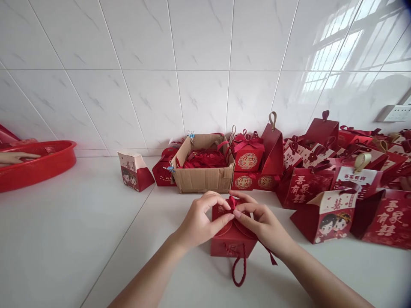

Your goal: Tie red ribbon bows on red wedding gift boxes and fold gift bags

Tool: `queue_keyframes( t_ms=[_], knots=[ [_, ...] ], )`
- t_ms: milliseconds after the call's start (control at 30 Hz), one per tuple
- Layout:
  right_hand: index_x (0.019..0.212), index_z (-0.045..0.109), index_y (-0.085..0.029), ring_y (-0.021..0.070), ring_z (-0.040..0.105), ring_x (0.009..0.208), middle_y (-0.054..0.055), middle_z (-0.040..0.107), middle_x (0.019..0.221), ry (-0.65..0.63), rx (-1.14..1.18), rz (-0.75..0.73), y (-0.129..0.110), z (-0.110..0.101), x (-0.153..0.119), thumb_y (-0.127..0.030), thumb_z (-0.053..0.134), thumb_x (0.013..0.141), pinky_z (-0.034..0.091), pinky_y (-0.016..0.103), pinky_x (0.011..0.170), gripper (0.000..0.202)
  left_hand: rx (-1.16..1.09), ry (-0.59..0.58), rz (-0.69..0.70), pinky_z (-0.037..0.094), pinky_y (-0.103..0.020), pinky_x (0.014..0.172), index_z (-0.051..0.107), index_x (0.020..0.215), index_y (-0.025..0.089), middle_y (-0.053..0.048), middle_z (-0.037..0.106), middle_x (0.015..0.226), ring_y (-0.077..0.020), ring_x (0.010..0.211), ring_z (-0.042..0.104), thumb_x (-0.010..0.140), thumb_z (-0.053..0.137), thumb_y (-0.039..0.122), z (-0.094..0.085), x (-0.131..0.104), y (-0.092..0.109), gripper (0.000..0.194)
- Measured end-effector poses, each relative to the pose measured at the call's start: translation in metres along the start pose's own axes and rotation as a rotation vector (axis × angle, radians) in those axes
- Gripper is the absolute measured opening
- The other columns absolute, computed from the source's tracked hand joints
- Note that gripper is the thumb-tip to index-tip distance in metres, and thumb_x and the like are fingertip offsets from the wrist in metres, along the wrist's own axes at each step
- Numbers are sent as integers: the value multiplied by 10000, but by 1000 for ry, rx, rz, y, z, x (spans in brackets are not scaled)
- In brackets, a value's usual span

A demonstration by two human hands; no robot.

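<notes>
A red gift box (226,246) stands on the white tabletop in front of me, its rope handle hanging down the near side. On its top is a red ribbon (232,202), gathered at the middle, with a loose end trailing past the right side. My left hand (202,218) pinches the ribbon between thumb and fingers from the left. From the right, my right hand (261,220) pinches it too, thumb and index finger close to the left thumb tip. The fingers partly hide the ribbon's knot.
Behind the box sits a cardboard box (205,180) of red ribbons. Many red gift boxes (335,222) crowd the right side. A small box (133,173) stands left. Far left, another person's hand (16,158) is over a red basket (48,171).
</notes>
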State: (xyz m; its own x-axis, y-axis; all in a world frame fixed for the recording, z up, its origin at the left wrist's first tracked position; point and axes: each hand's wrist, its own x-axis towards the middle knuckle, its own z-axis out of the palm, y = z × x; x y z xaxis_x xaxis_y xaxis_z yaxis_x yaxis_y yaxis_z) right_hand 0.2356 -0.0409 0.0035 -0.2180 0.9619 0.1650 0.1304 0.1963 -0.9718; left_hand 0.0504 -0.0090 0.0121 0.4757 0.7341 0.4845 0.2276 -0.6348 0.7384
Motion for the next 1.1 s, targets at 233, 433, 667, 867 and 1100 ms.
queue_keyframes(
  t_ms=[233, 433, 667, 867, 1100],
  knots=[
    [882, 631, -204, 197, 571, 927, 63, 652, 1028, 132, -222, -70, 1, -7, -2, -422, 483, 906, 429, 337, 785, 265, -5, -55, -125, 469, -297, 862, 676, 823, 204, -34, 631, 932, -157, 905, 614, 815, 652, 253, -7, 1, -3, 55],
    [976, 604, -222, 134, 519, 740, 1, 628, 854, 107, -461, -249, -3, -19, -3, -246, 560, 859, 391, 266, 644, 127, -27, -139, -138, 452, -299, 877, 669, 855, 216, -23, 643, 925, -157, 928, 596, 863, 590, 275, -9, 0, 3, 99],
    [1191, 551, -248, 116, 485, 682, -17, 574, 768, -75, -469, -271, -9, -22, -7, -228, 516, 896, 401, 245, 620, 298, -13, -138, -105, 438, -282, 859, 664, 847, 217, -15, 627, 900, -149, 916, 578, 875, 576, 268, -7, 2, 2, 106],
    [1092, 619, -215, 138, 551, 725, 25, 612, 812, -63, -377, -182, -8, -21, -6, -339, 479, 929, 447, 263, 634, 249, -19, -150, -99, 440, -275, 832, 673, 841, 219, -17, 611, 889, -147, 909, 566, 881, 566, 246, -5, 2, 3, 117],
    [893, 623, -198, 153, 578, 885, 50, 630, 943, -70, -376, -381, -7, -22, -4, -222, 532, 905, 476, 299, 800, 94, 12, -151, -98, 445, -291, 838, 686, 837, 218, -18, 626, 865, -158, 902, 565, 875, 577, 257, -6, 2, 7, 122]
  ],
)
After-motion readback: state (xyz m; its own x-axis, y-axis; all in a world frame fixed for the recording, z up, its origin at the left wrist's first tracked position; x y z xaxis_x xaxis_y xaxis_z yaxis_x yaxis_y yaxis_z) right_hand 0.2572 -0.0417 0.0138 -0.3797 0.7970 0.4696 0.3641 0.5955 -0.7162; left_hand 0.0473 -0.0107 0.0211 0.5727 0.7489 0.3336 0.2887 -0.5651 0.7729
